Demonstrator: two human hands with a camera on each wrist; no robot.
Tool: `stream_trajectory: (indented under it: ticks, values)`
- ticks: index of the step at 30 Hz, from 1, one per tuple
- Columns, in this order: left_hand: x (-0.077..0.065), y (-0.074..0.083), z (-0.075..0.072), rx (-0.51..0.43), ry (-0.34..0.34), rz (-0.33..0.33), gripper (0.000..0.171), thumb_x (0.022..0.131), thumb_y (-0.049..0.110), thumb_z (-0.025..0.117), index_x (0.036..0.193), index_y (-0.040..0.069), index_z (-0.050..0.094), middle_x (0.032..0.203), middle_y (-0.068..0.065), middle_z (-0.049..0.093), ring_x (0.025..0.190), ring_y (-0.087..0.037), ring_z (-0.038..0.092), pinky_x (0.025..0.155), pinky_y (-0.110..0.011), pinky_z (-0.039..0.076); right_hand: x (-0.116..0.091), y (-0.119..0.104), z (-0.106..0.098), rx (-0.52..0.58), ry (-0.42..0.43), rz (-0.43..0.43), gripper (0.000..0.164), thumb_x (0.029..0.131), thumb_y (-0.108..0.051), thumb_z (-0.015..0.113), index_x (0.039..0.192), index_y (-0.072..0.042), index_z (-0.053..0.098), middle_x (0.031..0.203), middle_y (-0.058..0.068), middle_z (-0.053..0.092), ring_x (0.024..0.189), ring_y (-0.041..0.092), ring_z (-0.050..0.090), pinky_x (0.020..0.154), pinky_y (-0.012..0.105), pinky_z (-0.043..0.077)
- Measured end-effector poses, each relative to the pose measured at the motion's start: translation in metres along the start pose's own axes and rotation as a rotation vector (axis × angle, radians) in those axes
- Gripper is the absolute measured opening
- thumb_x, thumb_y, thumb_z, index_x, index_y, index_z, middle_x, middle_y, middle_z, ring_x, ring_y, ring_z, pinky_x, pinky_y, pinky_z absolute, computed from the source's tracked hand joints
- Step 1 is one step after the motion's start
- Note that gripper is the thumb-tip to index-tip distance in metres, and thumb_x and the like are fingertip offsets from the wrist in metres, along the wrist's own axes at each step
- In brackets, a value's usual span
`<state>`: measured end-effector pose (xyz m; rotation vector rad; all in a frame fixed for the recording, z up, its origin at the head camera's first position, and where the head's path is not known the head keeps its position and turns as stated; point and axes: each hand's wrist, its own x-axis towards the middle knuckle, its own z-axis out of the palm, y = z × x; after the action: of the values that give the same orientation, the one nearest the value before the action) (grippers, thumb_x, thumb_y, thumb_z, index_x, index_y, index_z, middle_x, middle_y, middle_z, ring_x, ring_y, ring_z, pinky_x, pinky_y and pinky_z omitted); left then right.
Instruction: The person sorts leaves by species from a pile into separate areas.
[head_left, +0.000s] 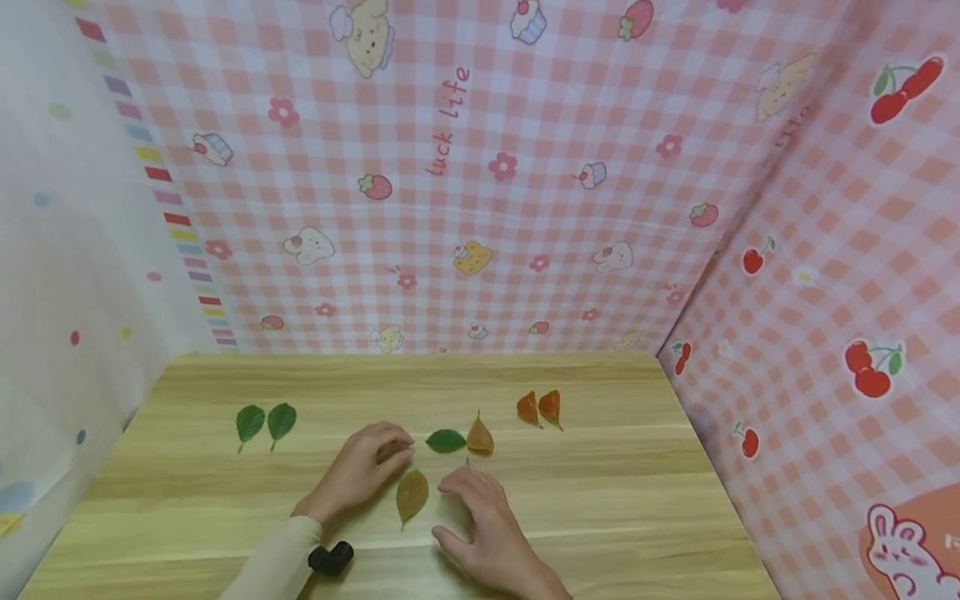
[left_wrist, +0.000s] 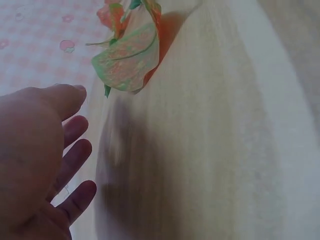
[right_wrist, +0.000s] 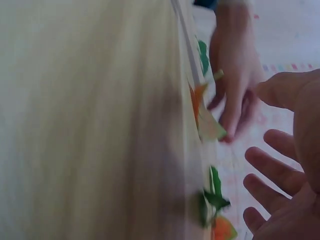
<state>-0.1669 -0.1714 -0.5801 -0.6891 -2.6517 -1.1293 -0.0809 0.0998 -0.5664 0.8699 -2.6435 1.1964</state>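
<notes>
My left hand (head_left: 365,467) hovers over or rests on the table left of centre, fingers loosely bent and holding nothing. Between the two hands lies an orange-brown leaf (head_left: 412,496) with a green edge, its stem toward me. My right hand (head_left: 483,529) is to the right of that leaf, with thumb and fingers spread apart around bare air. Just beyond the hands, a green leaf (head_left: 446,441) lies sideways beside a yellow-brown leaf (head_left: 481,437). A thin stem (head_left: 468,462) shows by the right fingertips; whatever it belongs to is hidden. In the left wrist view, a curled leaf (left_wrist: 127,57) stands clear of the fingers.
Two green leaves (head_left: 266,423) lie side by side at the table's left. Toward the back right sits a pair of red-orange leaves (head_left: 539,408). The wooden table (head_left: 630,500) meets checked cloth walls (head_left: 510,208) at the back and right. A black band (head_left: 331,558) circles the left wrist.
</notes>
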Motion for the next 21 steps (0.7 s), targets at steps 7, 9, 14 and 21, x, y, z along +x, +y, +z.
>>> stream_trajectory:
  ticks: [7,9,14,21]
  values:
    - [0.011,-0.001,0.003,0.038,-0.073,0.039,0.018,0.102,0.013,0.085,0.120,0.012,0.083,0.124,-0.003,0.081,0.119,-0.027,0.075,0.108,-0.056,0.060,0.001,-0.010,0.016,-0.020,-0.108,-0.029,0.047,0.103,-0.028,0.085,0.144,-0.012,0.070,0.155,0.007,0.070,0.154,0.032,0.058,0.127,0.058,0.048]
    - [0.014,-0.001,0.004,0.047,-0.089,0.057,0.019,0.102,0.013,0.085,0.121,0.011,0.083,0.125,-0.004,0.082,0.121,-0.028,0.076,0.109,-0.057,0.060,0.003,-0.012,0.020,-0.019,-0.121,-0.030,0.047,0.103,-0.027,0.085,0.145,-0.013,0.069,0.156,0.006,0.069,0.153,0.031,0.059,0.126,0.055,0.049]
    - [0.021,-0.002,0.007,0.072,-0.128,0.079,0.027,0.101,0.011,0.084,0.128,0.008,0.081,0.132,-0.008,0.081,0.126,-0.033,0.075,0.112,-0.060,0.058,0.010,-0.013,0.028,-0.040,-0.114,-0.050,0.043,0.103,-0.023,0.084,0.143,-0.012,0.071,0.151,0.001,0.072,0.148,0.025,0.063,0.124,0.049,0.052]
    - [0.028,0.003,0.008,0.093,-0.196,0.073,0.038,0.103,0.010,0.081,0.141,0.008,0.076,0.147,-0.015,0.076,0.138,-0.041,0.069,0.117,-0.071,0.051,0.018,-0.012,0.037,-0.025,-0.096,-0.075,0.041,0.098,-0.016,0.087,0.137,-0.012,0.073,0.143,0.002,0.076,0.142,0.020,0.068,0.122,0.047,0.053]
